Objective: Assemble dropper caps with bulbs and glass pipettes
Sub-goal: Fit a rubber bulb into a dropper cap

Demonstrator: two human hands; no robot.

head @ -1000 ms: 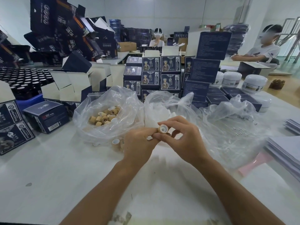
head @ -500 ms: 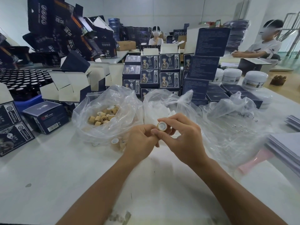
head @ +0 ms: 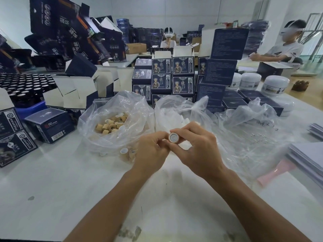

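Observation:
My right hand (head: 199, 151) holds a tan dropper cap (head: 173, 137) by its sides, its white-lined round end facing me. My left hand (head: 150, 152) pinches the same cap from the left, fingertips against its rim. A white bulb part (head: 185, 145) shows just below the cap inside my right hand's fingers. A clear bag of tan caps (head: 111, 124) lies to the left, a bag of white bulbs (head: 176, 116) behind my hands, and a bag of glass pipettes (head: 258, 137) to the right. Two loose caps (head: 127, 153) lie on the table by my left hand.
Dark blue product boxes (head: 173, 75) are stacked behind the bags. Open cartons (head: 70, 91) and a tray of dark bottles (head: 22, 84) stand at left, white jars (head: 274, 84) at back right. Paper stacks (head: 307, 158) and a pink tool (head: 274, 172) lie at right. Two people sit at the back.
Both hands have stayed together on the cap and lifted slightly; the cap has turned so that its round white-lined end faces me more squarely.

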